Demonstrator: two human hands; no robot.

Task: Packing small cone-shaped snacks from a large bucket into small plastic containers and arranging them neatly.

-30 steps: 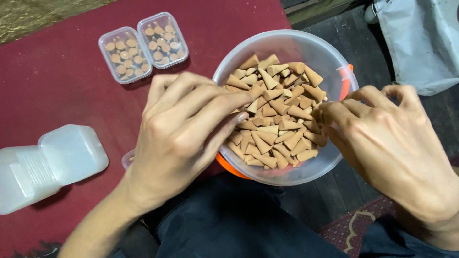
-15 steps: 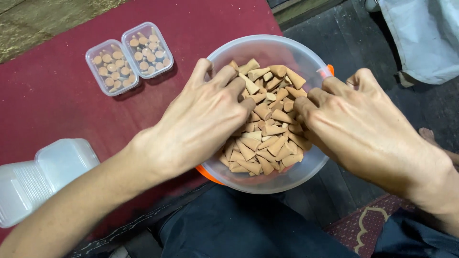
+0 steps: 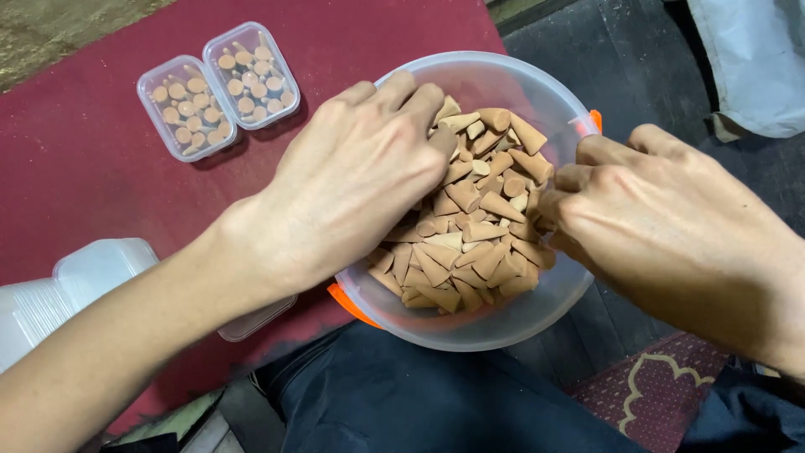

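Your left hand [image 3: 356, 180] curls into the cones [image 3: 470, 231] from the left; your right hand [image 3: 662, 226], fingers bent, pinches among them from the right.

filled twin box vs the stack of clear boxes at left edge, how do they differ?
The twin box is packed with tan cones standing in rows; the stack of boxes shows no cones inside. The twin box lies in full view on the red cloth, beyond the left hand; the stack is cut off by the frame edge and partly hidden under the left forearm. Both are clear plastic with rounded corners, and neither hand touches the twin box.
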